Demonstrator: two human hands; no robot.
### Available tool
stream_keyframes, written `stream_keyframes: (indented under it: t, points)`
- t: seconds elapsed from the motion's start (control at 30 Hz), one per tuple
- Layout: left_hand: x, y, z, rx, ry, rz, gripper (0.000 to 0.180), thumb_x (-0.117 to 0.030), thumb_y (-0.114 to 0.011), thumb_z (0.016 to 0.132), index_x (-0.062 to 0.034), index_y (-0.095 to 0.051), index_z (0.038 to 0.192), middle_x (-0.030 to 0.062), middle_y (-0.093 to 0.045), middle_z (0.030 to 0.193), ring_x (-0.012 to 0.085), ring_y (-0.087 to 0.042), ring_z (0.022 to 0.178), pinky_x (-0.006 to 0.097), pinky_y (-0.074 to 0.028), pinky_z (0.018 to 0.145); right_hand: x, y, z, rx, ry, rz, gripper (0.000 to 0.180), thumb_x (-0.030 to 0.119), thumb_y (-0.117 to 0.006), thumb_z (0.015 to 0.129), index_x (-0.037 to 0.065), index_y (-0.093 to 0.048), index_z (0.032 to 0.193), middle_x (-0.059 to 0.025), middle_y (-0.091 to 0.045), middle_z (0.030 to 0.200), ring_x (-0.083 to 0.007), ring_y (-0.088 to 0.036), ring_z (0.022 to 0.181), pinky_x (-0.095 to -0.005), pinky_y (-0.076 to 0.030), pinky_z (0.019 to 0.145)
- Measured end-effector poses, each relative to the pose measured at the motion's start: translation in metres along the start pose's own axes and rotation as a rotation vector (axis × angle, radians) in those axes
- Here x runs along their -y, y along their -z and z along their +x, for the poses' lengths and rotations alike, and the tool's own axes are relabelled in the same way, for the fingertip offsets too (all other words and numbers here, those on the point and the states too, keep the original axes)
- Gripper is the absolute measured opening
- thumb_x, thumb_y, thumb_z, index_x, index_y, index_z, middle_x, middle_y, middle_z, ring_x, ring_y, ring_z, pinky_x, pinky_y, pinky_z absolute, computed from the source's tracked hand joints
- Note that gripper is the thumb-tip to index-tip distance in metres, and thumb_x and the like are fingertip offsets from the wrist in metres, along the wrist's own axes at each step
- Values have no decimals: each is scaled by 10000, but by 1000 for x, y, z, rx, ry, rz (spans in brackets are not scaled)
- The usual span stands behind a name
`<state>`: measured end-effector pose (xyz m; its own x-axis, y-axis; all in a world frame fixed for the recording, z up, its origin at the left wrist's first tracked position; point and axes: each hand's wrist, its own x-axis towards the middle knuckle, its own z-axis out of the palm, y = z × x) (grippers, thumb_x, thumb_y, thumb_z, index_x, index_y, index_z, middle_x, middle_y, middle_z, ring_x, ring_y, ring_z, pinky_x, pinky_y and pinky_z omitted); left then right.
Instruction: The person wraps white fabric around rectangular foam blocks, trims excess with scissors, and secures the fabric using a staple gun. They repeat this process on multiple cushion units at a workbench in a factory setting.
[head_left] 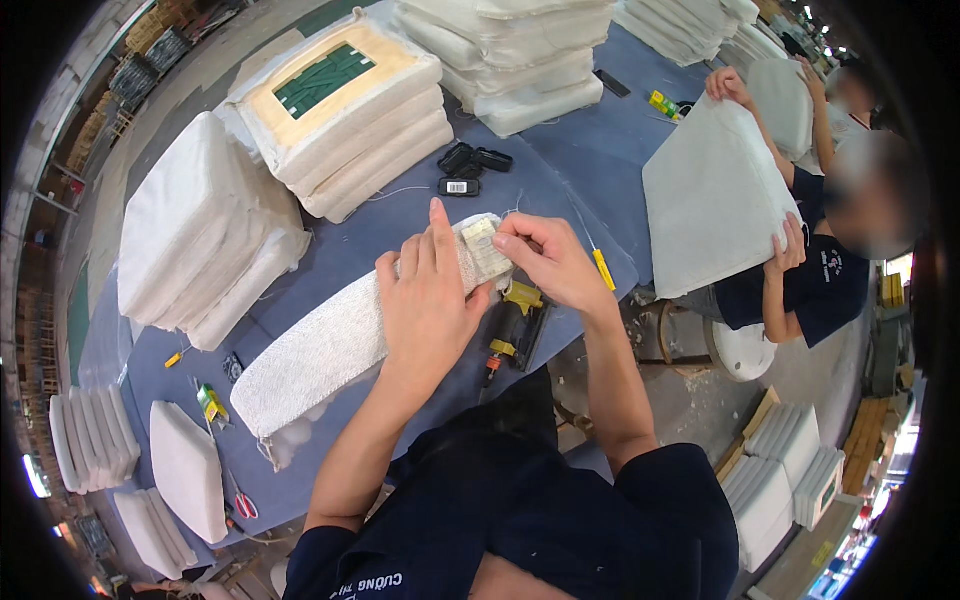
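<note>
A long, narrow pad (310, 365) in off-white woven fabric lies slantwise on the blue-grey table. My left hand (430, 295) rests flat on its far end, fingers stretched out. At that end is a pale yellowish patch (485, 250), apparently an uncovered piece or label. My right hand (552, 260) is closed in a pinch at the patch's right edge; what sits between thumb and finger is too small to make out. Just below my hands lies a yellow and black staple gun (515, 325), touched by neither. Loose threads show at the pad's near end.
Stacks of off-white cushions (200, 230) and seat pads (340, 120) fill the table's far left. Black clips or small cases (460, 187) lie beyond the pad. Red-handled scissors (245, 505) are at near left, a yellow-handled tool (603, 270) at right. A co-worker holds a large panel (715, 195).
</note>
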<state>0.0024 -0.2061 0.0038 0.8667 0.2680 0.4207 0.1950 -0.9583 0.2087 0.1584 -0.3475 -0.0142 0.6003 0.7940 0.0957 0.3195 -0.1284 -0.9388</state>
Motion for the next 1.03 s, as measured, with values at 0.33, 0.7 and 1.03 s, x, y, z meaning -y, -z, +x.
stream_keyframes:
  t: [0.33, 0.7, 1.03]
  points:
    - [2, -1, -2, 7, -24, 48, 1122, -295, -927, 769, 102, -349, 1645, 132, -676, 1251, 286, -637, 1164, 470, -434, 1014, 3, 4, 7, 65, 77, -43, 239, 161, -703, 1065, 0, -621, 909, 38, -438, 694, -56, -355, 659, -293, -317, 573]
    - [0, -1, 1, 5, -44, 7, 1010, -299, -890, 823, 49, -406, 1638, 137, -684, 1287, 312, -635, 1215, 493, -426, 1050, -4, -2, 1, -142, 395, -352, 190, 169, -746, 999, 24, -635, 945, -127, -591, 765, -296, -547, 641, -395, -462, 611]
    - [55, -16, 60, 234, -22, 332, 938, -395, -830, 913, -98, -400, 1691, 151, -623, 1429, 348, -602, 1294, 518, -434, 1052, -198, -42, 41, -667, -138, -66, 299, 306, -698, 1043, 20, -670, 960, -175, -733, 834, -233, -726, 736, -442, -534, 682]
